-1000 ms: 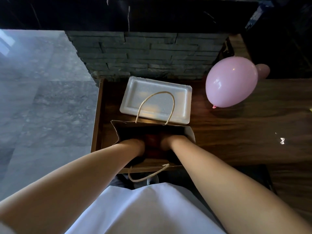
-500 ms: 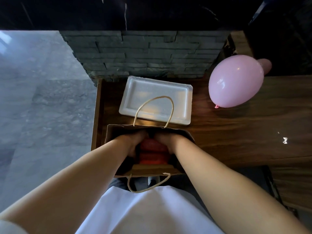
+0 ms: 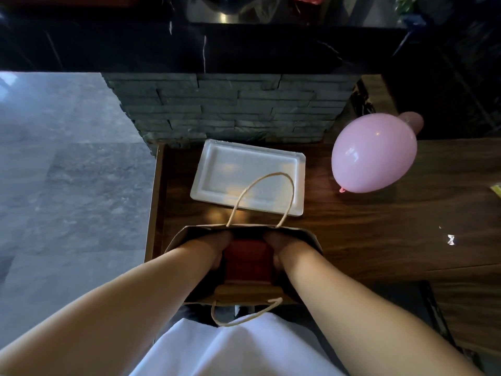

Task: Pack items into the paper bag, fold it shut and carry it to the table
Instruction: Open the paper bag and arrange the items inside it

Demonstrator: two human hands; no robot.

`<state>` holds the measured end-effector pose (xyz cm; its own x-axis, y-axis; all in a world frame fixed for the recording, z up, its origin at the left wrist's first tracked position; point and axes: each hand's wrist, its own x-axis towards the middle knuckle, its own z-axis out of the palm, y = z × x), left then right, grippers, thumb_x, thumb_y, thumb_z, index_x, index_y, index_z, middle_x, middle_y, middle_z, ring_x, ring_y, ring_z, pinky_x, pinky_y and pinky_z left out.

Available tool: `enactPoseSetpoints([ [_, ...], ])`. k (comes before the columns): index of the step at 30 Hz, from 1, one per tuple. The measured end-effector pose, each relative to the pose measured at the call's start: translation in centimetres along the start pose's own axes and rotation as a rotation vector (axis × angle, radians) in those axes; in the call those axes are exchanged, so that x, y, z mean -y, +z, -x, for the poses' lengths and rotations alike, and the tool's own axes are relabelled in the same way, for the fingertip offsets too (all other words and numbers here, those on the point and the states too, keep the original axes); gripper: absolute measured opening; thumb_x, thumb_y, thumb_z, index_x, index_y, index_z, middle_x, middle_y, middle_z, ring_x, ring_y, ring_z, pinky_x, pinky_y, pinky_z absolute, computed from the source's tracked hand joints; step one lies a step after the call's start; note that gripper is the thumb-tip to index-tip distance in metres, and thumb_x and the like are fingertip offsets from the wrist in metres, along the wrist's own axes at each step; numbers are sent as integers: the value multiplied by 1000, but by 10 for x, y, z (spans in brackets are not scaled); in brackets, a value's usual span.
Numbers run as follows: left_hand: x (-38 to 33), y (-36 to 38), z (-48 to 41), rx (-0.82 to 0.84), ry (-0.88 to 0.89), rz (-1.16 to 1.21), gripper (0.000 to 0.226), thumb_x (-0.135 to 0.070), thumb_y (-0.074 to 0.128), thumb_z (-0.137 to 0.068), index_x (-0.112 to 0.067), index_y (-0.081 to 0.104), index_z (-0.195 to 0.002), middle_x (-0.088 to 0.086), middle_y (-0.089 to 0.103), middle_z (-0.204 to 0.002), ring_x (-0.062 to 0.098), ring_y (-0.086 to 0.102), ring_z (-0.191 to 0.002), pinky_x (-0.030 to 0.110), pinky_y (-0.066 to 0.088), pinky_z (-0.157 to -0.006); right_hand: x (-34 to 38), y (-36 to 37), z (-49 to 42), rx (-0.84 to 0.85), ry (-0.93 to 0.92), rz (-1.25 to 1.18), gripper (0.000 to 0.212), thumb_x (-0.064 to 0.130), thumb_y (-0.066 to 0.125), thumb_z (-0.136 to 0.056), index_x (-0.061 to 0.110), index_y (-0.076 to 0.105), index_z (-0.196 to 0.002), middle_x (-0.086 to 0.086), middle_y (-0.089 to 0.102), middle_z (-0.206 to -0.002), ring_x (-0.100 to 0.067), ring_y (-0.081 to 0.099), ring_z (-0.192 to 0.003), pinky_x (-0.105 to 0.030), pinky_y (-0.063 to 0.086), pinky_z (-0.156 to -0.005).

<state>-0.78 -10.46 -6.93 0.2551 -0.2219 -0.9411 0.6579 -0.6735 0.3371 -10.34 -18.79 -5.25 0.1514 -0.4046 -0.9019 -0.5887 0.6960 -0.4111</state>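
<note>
Both hands, left hand [image 3: 214, 249] and right hand [image 3: 284, 248], have a closed grip on the red item [image 3: 248, 260] inside the paper bag [image 3: 244, 293] at the tabletop's [image 3: 379, 240] left edge.

Paper bag [image 3: 245, 294]: plain brown kraft, cream twisted-cord handles [image 3: 261, 198]; the item inside [image 3: 248, 260] is dark red. Tray [image 3: 248, 176]: plain white; balloon [image 3: 374, 156]: pale pink, glossy highlight. Table [image 3: 379, 234]: dark brown with streaked wood grain; wall [image 3: 230, 107]: grey stacked stone courses; floor [image 3: 67, 185]: mottled grey tile.
</note>
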Motion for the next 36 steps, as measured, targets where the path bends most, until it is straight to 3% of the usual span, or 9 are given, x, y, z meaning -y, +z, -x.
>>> enactPoseSetpoints([
  [5,11,-10,1,-24,-22,110,37,-18,51,-97,-6,53,-133,20,55,-136,39,52,-126,54,40,-107,-26,-4,4,-137,1,-159,41,33,37,-99,16,46,-136,-9,49,-139,-27,47,-124,-26,34,-98],
  [13,2,-9,16,16,35,18,9,-4,43,-78,-8,50,-81,16,56,-91,33,55,-90,42,47,-91,-3,-8,13,66,72,-103,29,30,60,-91,10,62,-112,-16,65,-111,-31,59,-109,-43,42,-104],
  [15,-1,-11,15,44,8,-7,6,-15,52,-84,-11,56,-86,16,60,-89,32,59,-83,40,51,-80,-2,-9,14,97,99,-73,17,25,63,-89,10,61,-97,-14,64,-91,-32,63,-97,-45,45,-101],
  [21,-12,-6,8,123,-5,-73,39,-36,60,-90,-12,62,-121,13,70,-97,29,67,-82,40,56,-68,-10,-7,7,16,-41,-44,45,39,65,-85,10,60,-120,-14,60,-122,-32,54,-115,-36,43,-94],
  [24,-16,-5,9,137,-1,-143,49,-39,68,-84,-12,62,-124,15,68,-119,32,66,-107,47,52,-96,-4,-4,7,65,-10,-41,38,31,66,-85,10,62,-116,-15,64,-114,-30,57,-105,-35,44,-80],
  [26,-15,-8,12,130,-11,-153,50,-38,72,-81,-12,62,-123,16,67,-123,33,64,-112,48,50,-100,-3,-6,6,107,21,-44,27,22,70,-81,11,66,-106,-13,68,-94,-30,63,-88,-34,50,-70],
  [28,-12,-9,9,128,-13,-124,44,-34,72,-82,-12,64,-119,15,69,-116,32,66,-104,44,54,-90,-4,-11,3,101,23,-64,20,18,77,-72,11,70,-89,-13,69,-83,-29,64,-73,-34,54,-61],
  [31,-7,-6,8,150,0,-94,26,-36,70,-83,-13,66,-95,11,68,-86,27,64,-75,35,51,-61,-5,-17,2,113,6,-61,23,21,78,-67,12,70,-87,-14,69,-92,-29,64,-78,-36,56,-65],
  [36,-3,-2,12,173,0,-81,29,-43,71,-80,-15,64,-85,10,67,-84,26,63,-74,33,51,-60,-9,-23,5,106,-16,-75,32,25,79,-68,14,69,-96,-9,67,-91,-25,61,-76,-31,51,-53],
])
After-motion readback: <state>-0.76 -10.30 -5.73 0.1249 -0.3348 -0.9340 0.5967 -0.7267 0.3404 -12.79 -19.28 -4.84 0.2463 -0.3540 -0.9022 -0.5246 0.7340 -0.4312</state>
